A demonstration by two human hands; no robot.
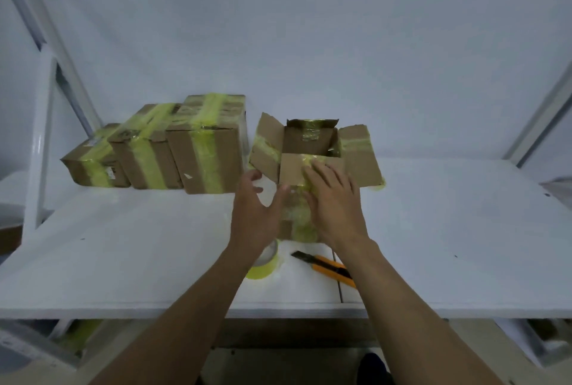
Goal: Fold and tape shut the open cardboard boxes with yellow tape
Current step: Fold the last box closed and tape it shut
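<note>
An open cardboard box (356, 155) with old yellow tape on its flaps stands in the middle of the white table (139, 245). Its left, right and far flaps stand out; the near flap leans inward. My right hand (332, 199) lies with straight fingers on the near flap and the box's front. My left hand (255, 208) is spread at the box's front left corner, fingers relaxed, touching or nearly touching it. A roll of yellow tape (263, 264) lies just behind my left wrist, partly hidden.
Three boxes taped shut with yellow tape (161, 146) stand in a row to the left of the open box. An orange and black utility knife (328, 267) lies under my right forearm. White frame posts rise at both sides.
</note>
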